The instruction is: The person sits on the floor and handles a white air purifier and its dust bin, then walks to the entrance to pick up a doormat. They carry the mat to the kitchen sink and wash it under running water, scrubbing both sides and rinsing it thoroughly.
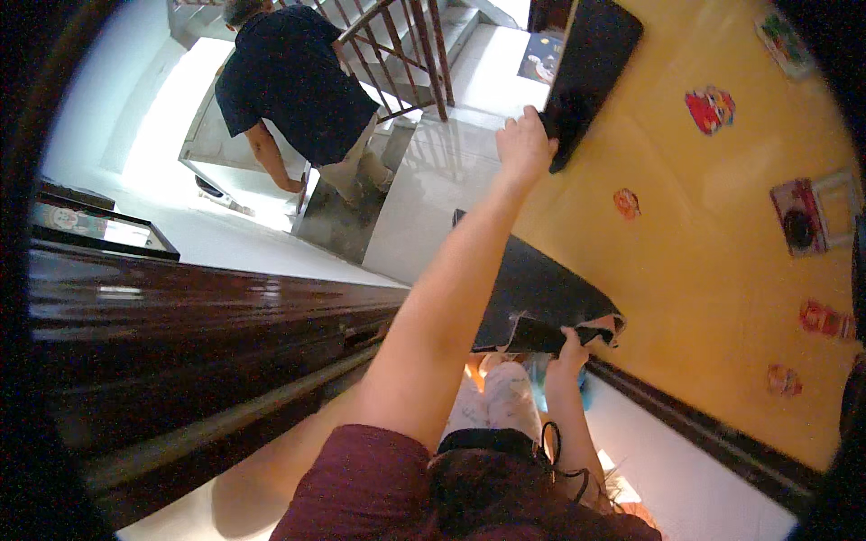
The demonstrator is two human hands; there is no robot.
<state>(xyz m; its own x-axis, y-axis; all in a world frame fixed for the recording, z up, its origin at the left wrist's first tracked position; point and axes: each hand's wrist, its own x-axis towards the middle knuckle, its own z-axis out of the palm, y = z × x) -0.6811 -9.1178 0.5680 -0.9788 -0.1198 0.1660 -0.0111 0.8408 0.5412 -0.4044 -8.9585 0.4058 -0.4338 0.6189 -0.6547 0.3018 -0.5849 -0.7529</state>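
Note:
My left hand point(530, 143) reaches far forward, its fingers closed at the lower corner of an upright black panel point(595, 61). Nearer to me lies a flat black-covered piece point(534, 284) with a torn, peeling front edge. At that frayed edge is my right hand point(572, 351), thumb on top and the other fingers hidden beneath. The two black parts look like the back and seat of one chair, but my forearm covers part of the space between them.
On the left, a person in a dark shirt point(298, 81) stands by stairs with a brown metal railing point(406, 54). A yellow surface with stickers point(676, 264) rises close on the right. Dark glossy wood point(203, 304) runs along the left, with a framed picture point(101, 226) beyond.

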